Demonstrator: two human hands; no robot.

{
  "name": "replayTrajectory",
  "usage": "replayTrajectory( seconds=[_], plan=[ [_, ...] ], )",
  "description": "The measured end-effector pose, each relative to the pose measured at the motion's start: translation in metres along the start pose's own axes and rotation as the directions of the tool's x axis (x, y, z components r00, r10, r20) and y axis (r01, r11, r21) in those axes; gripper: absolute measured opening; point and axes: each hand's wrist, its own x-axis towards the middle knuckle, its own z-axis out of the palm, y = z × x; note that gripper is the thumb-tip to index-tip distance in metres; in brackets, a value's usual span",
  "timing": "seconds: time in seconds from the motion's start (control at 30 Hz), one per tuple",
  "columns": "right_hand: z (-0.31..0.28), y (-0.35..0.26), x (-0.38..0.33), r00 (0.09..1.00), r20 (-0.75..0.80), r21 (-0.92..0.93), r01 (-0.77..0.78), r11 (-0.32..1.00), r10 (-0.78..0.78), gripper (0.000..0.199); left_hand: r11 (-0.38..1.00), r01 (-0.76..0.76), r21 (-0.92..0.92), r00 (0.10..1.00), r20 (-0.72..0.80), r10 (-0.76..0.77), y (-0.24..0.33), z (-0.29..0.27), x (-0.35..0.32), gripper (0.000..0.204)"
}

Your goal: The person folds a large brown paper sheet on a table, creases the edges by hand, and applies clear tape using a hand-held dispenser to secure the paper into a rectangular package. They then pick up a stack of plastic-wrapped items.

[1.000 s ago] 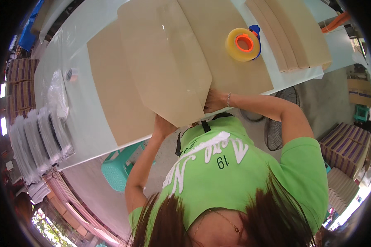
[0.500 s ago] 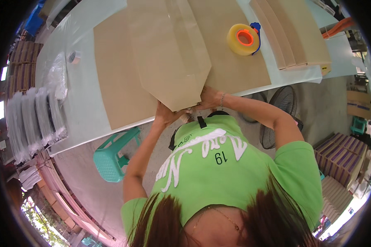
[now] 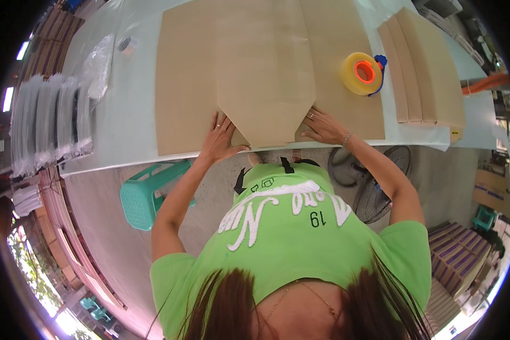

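Note:
A long brown cardboard piece (image 3: 263,73) with a tapered near end lies over a wider brown cardboard sheet (image 3: 181,85) on the table. My left hand (image 3: 221,139) is open at the left slanted edge of the tapered end, fingers spread against the cardboard, thumb stretched along the table's front edge. Opposite it, my right hand (image 3: 324,126) lies open with its fingertips at the right slanted edge. Neither hand grips anything. To the right on the wide sheet rests a roll of clear tape (image 3: 358,73) with an orange core and a blue cutter.
Folded brown cardboard (image 3: 419,68) is stacked at the table's right. Plastic-wrapped packs (image 3: 51,119) hang at the left edge, near a small tape roll (image 3: 127,45). Below the table stand a green stool (image 3: 141,198) and a black fan (image 3: 382,184).
My hands have moved apart from the narrow near tip to its slanted sides, and their fingers have straightened. The cardboard now sits squarer and flatter in view.

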Motion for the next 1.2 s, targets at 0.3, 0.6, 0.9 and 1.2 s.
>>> replayTrajectory(
  seconds=[0.3, 0.6, 0.9, 1.2],
  plan=[
    [0.007, -0.021, 0.004, 0.992, -0.045, -0.012, -0.122, 0.992, 0.121, 0.062, 0.993, 0.113, 0.020, 0.993, 0.011, -0.113, 0.021, 0.004, 0.004, 0.099],
    [0.026, -0.041, 0.010, 0.988, -0.022, -0.144, -0.153, 0.978, 0.152, 0.073, 0.980, 0.185, 0.078, 0.983, -0.002, -0.185, 0.036, 0.014, 0.005, 0.114],
    [0.044, -0.066, 0.017, 0.988, -0.137, -0.009, -0.073, 0.997, 0.071, 0.058, 0.979, 0.201, 0.014, 0.977, -0.077, -0.200, 0.050, 0.029, -0.008, 0.116],
    [0.066, -0.081, 0.017, 0.982, -0.055, -0.048, -0.184, 0.982, 0.181, 0.044, 0.982, 0.183, 0.046, 0.965, -0.200, -0.171, 0.066, 0.056, -0.014, 0.081]
  ],
)
